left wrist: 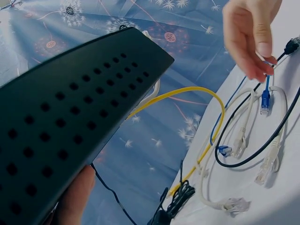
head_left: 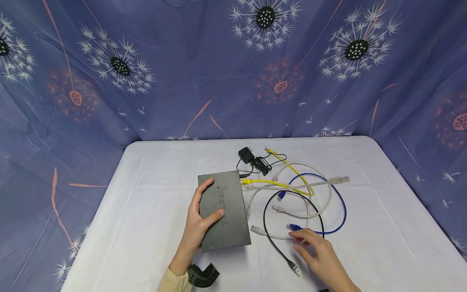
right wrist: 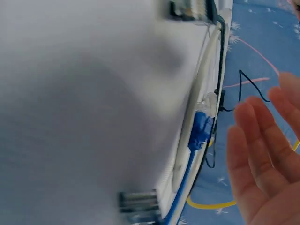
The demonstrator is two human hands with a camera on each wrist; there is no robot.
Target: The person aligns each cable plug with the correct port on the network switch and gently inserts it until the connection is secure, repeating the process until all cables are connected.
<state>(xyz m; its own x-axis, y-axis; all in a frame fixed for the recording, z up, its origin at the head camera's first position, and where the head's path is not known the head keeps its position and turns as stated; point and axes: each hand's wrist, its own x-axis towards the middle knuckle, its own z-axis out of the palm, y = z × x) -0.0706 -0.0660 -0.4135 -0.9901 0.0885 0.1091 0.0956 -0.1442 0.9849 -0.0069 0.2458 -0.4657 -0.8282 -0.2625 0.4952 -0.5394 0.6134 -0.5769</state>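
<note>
My left hand [head_left: 197, 221] grips a dark grey network switch [head_left: 233, 231] by its left side, the thumb across the lettered top. In the left wrist view the vented side of the switch [left wrist: 61, 122] fills much of the picture. A yellow network cable [head_left: 260, 181] and a whitish one [head_left: 262, 187] run into its right edge, near a thin black power lead [head_left: 244, 176]. Over the loose cables hovers my right hand [head_left: 321, 253], fingers slightly bent and holding nothing. Its fingertips are nearest the plug of a blue network cable [head_left: 293, 227]; in the right wrist view that plug [right wrist: 200, 131] is apart from the fingers.
A black power adapter [head_left: 246, 154] with a bundled cord lies behind the switch. Several whitish cables [head_left: 330, 198] and a black network cable [head_left: 265, 219] loop over one another on the white tabletop [head_left: 146, 219]. A patterned blue cloth [head_left: 175, 81] hangs behind.
</note>
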